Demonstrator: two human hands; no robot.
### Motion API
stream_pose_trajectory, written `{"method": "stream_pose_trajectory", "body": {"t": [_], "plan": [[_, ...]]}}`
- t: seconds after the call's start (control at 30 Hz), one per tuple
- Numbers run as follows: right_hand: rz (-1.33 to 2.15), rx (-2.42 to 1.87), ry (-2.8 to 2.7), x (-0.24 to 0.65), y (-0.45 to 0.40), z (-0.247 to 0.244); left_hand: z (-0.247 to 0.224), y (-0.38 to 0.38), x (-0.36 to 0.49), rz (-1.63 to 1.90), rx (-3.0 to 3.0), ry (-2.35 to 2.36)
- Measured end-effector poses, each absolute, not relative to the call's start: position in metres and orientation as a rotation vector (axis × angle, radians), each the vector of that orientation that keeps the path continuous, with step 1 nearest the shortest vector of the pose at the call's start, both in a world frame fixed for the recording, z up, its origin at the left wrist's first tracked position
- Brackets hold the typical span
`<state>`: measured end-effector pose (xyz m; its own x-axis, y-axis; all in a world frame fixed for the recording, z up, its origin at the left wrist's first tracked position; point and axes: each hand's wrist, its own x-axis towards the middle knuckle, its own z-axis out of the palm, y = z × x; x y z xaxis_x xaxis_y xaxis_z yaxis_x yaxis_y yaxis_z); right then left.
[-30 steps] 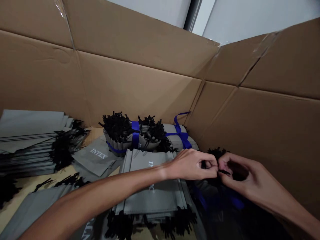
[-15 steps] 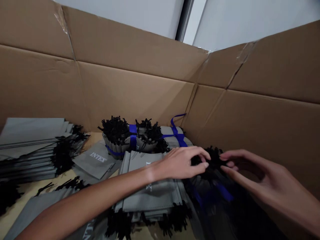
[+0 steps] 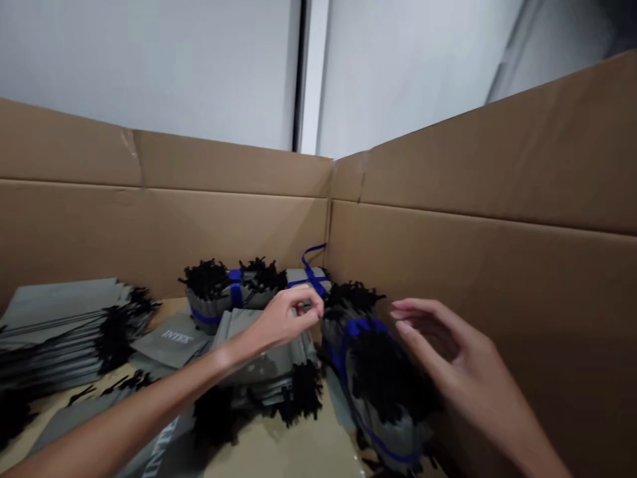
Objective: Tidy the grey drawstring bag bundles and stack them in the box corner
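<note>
Drawing apart, our hands are leaving the strapped bundle [image 3: 381, 378] uncovered, where a second ago they were meeting over its black cords [image 3: 355, 295], pinching close together. Our left hand [image 3: 288, 318] is hovering just to the left of the bundle's far end; its fingers are curling loosely, and we are not able to tell whether the tips are meeting or holding a cord. Our right hand [image 3: 452, 348] is hanging just to the right of the bundle, thumb and fingers spreading, with nothing showing between them. Our view is also tilting up, so more of the carton wall [image 3: 478, 272] is showing beyond the bundle, on its right.

For the work in hand, we are reading this as a letting go: the bundle is lying beside that wall without visible support from our right hand, and its blue ribbon [image 3: 339, 355] is crossing its grey side in plain sight.

Left of the bundle, a pile of grey pouches [image 3: 273, 365] is sitting partly under our left hand. Beyond the bundle, towards the corner, a ribbon-tied bundle [image 3: 298, 275] is resting, and farther left another stack [image 3: 64, 312] is leaning unevenly.
</note>
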<state>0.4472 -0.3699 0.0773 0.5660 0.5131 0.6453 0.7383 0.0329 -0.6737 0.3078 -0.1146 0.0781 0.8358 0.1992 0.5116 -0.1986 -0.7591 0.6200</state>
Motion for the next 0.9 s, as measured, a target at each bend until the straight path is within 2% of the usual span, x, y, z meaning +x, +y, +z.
{"method": "stream_pose_trajectory", "body": {"t": [0.37,0.67,0.9], "plan": [[-0.187,-1.598,-1.183,0.452,-0.379,0.065,0.099,-0.127,0.294,0.608,2.586,0.134],[-0.198,-1.654,-1.261,0.441,-0.347,0.083,0.059,-0.109,0.335,0.634,2.850,-0.359],[-0.027,-1.878,-1.260,0.445,-0.318,0.083,0.047,-0.094,0.360,0.659,2.761,-0.512]]}}
